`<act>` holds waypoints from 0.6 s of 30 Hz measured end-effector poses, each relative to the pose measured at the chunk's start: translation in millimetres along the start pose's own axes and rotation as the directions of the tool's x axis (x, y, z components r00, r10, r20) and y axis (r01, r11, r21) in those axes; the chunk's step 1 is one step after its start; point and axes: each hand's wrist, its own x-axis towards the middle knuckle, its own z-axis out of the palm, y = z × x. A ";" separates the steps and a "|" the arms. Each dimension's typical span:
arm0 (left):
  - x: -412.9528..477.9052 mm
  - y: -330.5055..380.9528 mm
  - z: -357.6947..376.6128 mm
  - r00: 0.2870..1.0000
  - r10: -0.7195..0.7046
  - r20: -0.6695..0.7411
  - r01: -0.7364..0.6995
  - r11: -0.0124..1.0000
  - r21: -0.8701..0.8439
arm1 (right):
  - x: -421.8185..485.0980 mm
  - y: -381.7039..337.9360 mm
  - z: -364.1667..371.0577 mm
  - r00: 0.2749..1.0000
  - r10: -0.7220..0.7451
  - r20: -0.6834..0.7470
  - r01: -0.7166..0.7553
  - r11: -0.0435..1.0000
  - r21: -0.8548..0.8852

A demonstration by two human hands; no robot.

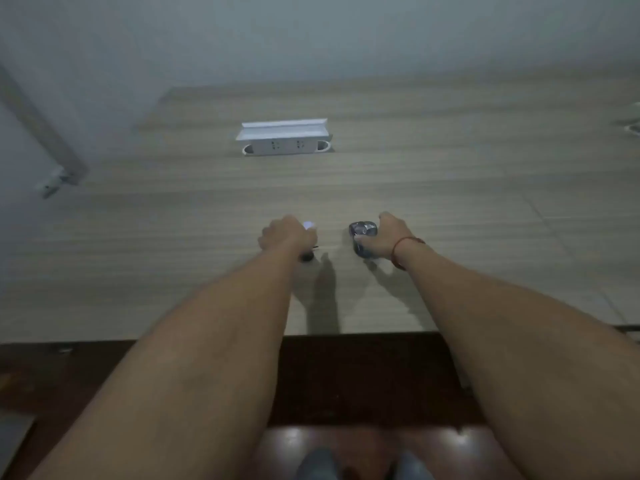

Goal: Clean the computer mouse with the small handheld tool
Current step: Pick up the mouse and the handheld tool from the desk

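The picture is dim and soft, so small detail is hard to read. The left hand [282, 233] is curled into a closed grip around the small handheld tool [307, 256]; most of the tool is hidden inside the fist, with only a pale glowing tip beside the thumb and a dark end poking out beneath the hand toward the person. Its long axis seems to run roughly away from the person, though that is hard to judge. The right hand [382, 237] cups the computer mouse [362, 233] from its right side, fingers pressed on it; the mouse rests on the table [450, 188], its dark, glossy body partly covered by the hand, its long axis running front to back. Which end is its front cannot be told. Hands and mouse sit near the table's front edge, just apart from each other. Farther back, well apart, a white socket box [284, 142] stands open in the tabletop. Bare wood lies on every side. A red cord [398, 249] circles the right wrist.
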 end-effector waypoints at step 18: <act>1.8 -45.5 112.2 0.860 0.085 -0.504 -0.146 0.986 -0.083 | 11.5 51.7 100.3 0.874 -0.177 -0.452 0.226 0.973 0.056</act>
